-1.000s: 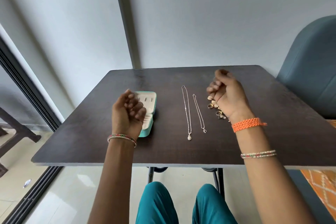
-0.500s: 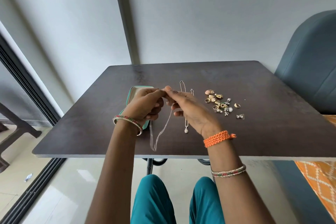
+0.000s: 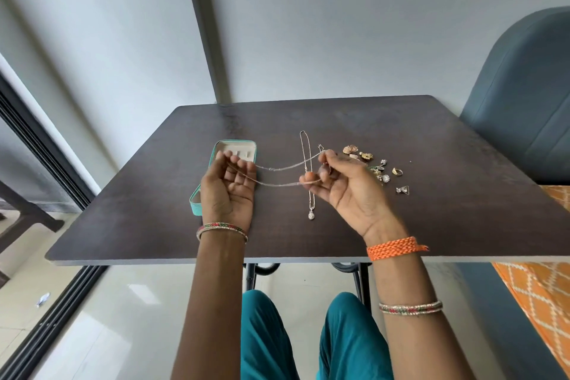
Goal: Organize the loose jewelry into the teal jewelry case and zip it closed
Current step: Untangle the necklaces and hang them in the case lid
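A thin silver chain [image 3: 279, 175] stretches in two strands above the dark table [image 3: 447, 213], between my two hands. My left hand [image 3: 229, 188] is palm up with curled fingers holding one end, in front of the open teal jewelry case [image 3: 237, 148]. My right hand [image 3: 342, 185] pinches the other end between thumb and fingers. A second necklace with a small pendant [image 3: 311, 213] lies flat on the table between my hands. A loose heap of earrings and rings [image 3: 374, 168] lies to the right of my right hand.
A blue-grey padded chair [image 3: 524, 102] stands at the table's right side. An orange patterned cloth [image 3: 543, 296] lies at lower right. A dark sliding-door frame [image 3: 46, 160] runs along the left. My knees in teal trousers show under the table's front edge.
My hands met over the table and picked up one chain, then drew apart, so the chain that hung down now spans between them. The camera tilted slightly.
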Demonstrator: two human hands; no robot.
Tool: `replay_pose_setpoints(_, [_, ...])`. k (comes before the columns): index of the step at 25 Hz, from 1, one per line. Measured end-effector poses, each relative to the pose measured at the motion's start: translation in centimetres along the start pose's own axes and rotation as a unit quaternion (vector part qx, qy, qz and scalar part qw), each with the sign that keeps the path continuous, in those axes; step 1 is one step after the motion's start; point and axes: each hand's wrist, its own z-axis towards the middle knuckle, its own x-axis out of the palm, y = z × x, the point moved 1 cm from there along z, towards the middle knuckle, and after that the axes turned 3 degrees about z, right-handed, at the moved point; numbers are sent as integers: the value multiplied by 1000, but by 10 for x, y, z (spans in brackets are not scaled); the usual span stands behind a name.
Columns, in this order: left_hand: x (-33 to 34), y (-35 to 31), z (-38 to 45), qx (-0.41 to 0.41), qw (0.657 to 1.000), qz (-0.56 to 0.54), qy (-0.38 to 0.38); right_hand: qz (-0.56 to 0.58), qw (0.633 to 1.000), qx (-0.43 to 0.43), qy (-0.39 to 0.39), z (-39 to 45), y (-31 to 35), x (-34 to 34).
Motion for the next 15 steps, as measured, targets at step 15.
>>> replay_pose_setpoints(15, [12,25,-33,-133,952,161,224,-376,919,-104,59,-5,35,25])
